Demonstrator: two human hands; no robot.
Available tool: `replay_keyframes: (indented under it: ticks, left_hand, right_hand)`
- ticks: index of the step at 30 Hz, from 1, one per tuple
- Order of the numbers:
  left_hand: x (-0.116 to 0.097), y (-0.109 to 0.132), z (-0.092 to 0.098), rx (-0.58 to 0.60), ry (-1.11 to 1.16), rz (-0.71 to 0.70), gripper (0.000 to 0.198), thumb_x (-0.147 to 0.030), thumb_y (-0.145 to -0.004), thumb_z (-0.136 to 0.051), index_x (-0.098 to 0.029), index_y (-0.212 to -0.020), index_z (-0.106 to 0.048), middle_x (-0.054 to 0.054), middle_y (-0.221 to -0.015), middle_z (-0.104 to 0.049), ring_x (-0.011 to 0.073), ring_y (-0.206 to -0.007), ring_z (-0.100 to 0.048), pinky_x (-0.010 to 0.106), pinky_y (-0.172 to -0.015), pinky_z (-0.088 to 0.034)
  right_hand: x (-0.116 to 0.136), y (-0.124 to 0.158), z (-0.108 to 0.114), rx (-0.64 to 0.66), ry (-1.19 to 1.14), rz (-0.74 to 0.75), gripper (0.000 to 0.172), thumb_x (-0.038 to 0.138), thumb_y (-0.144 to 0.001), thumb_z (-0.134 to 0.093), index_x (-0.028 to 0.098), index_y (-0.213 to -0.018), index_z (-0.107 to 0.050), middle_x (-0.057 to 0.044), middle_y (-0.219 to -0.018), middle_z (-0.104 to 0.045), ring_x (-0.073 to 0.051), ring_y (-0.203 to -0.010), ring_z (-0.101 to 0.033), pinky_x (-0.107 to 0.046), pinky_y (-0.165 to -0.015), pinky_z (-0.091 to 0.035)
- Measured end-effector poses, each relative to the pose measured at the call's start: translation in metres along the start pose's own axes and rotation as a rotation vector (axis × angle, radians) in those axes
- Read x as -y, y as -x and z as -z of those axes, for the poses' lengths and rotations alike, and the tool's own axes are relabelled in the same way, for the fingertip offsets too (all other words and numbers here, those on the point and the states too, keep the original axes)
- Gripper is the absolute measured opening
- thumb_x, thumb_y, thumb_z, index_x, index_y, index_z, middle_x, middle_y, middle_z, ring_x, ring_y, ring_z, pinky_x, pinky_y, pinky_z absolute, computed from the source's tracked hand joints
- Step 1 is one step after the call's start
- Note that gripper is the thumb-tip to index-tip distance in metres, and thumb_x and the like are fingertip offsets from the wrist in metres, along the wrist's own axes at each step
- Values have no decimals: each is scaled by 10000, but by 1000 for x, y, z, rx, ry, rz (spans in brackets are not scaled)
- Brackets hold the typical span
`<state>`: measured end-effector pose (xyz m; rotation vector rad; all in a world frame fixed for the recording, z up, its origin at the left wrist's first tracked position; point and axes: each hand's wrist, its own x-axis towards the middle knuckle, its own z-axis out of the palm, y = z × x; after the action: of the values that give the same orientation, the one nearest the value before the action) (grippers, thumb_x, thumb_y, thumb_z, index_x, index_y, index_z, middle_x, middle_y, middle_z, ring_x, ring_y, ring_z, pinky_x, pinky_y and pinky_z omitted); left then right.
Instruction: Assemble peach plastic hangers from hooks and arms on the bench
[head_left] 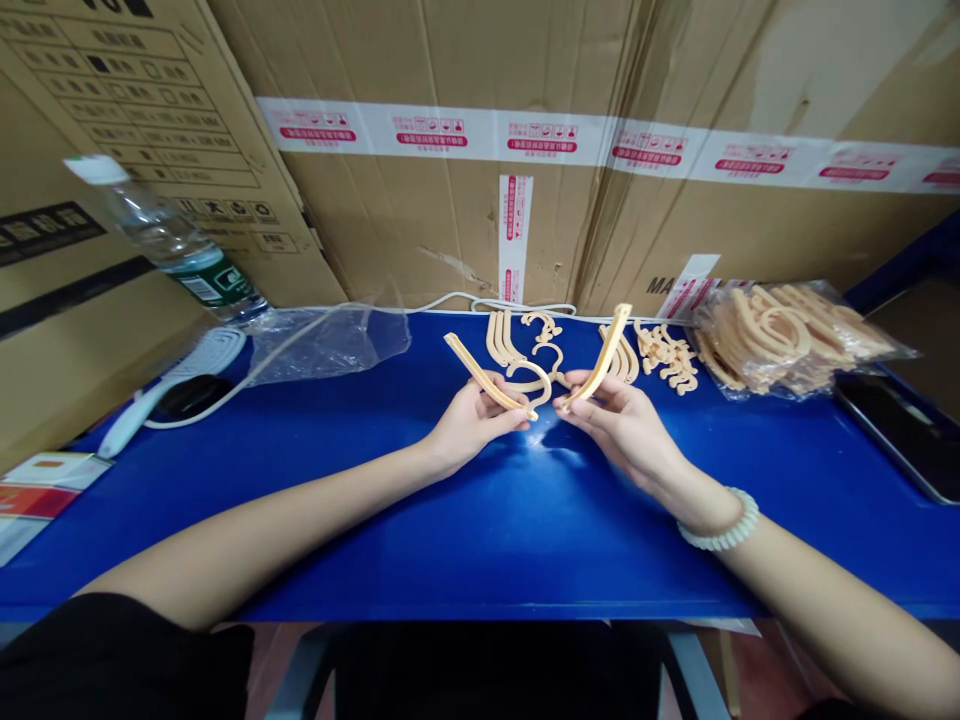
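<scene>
My left hand (471,422) is closed on a cream curved hanger arm (480,372), which slants up to the left. A cream hanger hook (546,378) curves beside that arm's lower end; I cannot tell whether it is joined to it. My right hand (619,425) grips a second hanger arm (609,352), tilted up to the right. The lower ends of the two arms are close but apart. Behind the hands lie more hanger arms (501,338), several hooks (538,322) and a heap of small hook pieces (667,355).
On the blue table (337,510), a clear bag of hanger parts (787,335) lies right, near a dark phone (900,440). At left are a water bottle (180,250), a hairbrush (176,385), a white cable (300,345) and crumpled plastic (337,340). Cardboard boxes (420,220) stand behind.
</scene>
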<state>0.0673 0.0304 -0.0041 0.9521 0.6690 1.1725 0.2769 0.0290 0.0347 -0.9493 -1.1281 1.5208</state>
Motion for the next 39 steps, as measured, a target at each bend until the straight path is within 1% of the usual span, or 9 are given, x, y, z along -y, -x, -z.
replay_keyframes:
  ticks: [2,6,11,17,23,27,33,36,39]
  left_hand:
    - [0,0,1,14,-3,-4,522,-179,-683,-899,-189,-973,-465,-13,-878,-712,155,-856,-714,307,-776,-606]
    - [-2,1,2,54,-51,12,494,-174,-693,-896,-173,-985,-498,7,-889,-713,159,-856,-717,312,-793,-612]
    - [-1,1,3,64,-74,29,509,-196,-703,-892,-176,-1023,-497,46,-941,-738,202,-893,-741,360,-809,-622]
    - [-1,2,1,63,-90,18,512,-194,-704,-888,-181,-1006,-475,21,-898,-743,169,-812,-744,334,-791,-626]
    - [0,4,1,53,-144,-14,495,-202,-702,-881,-181,-994,-482,32,-903,-748,192,-853,-750,352,-812,-618]
    - [-1,5,-1,13,-216,-40,491,-173,-679,-881,-182,-981,-494,20,-879,-740,181,-837,-744,336,-814,-604]
    - [-5,11,-8,-9,-370,-115,368,-191,-703,-843,-182,-873,-516,-6,-833,-678,177,-824,-730,301,-771,-593]
    - [-4,13,-9,-43,-419,-140,354,-214,-716,-818,-190,-896,-515,7,-874,-683,191,-866,-729,296,-746,-596]
    - [-2,15,-8,-78,-476,-130,365,-233,-727,-803,-194,-943,-512,25,-902,-697,214,-917,-733,304,-743,-599]
  right_hand:
    - [-6,-1,0,30,19,3,395,263,-661,-908,209,-996,-705,-13,-897,-722,-165,-871,-708,-333,-912,-583]
    - [-15,-1,-1,60,60,32,389,247,-665,-907,221,-999,-710,-10,-916,-748,-166,-852,-712,-325,-860,-593]
    - [-16,-1,-2,108,80,23,354,243,-674,-901,224,-977,-719,-10,-948,-765,-168,-860,-732,-325,-873,-597]
    - [-15,-1,-2,88,116,28,312,239,-662,-901,208,-911,-713,-13,-890,-775,-176,-835,-742,-335,-866,-605]
    - [-14,2,-2,60,148,35,310,250,-637,-901,203,-879,-714,-21,-847,-776,-195,-792,-745,-365,-843,-614]
    - [-11,3,-4,54,194,70,292,274,-637,-902,200,-852,-719,-21,-818,-771,-196,-755,-741,-359,-810,-616]
    - [-7,5,-7,32,297,130,281,312,-639,-898,198,-825,-721,-30,-804,-761,-210,-758,-734,-376,-800,-616]
    - [-6,5,-7,25,320,135,289,323,-634,-897,197,-820,-715,-28,-791,-756,-207,-743,-730,-373,-790,-617]
    - [-7,4,-8,0,349,142,293,334,-631,-893,194,-811,-707,-29,-787,-750,-202,-731,-723,-368,-781,-617]
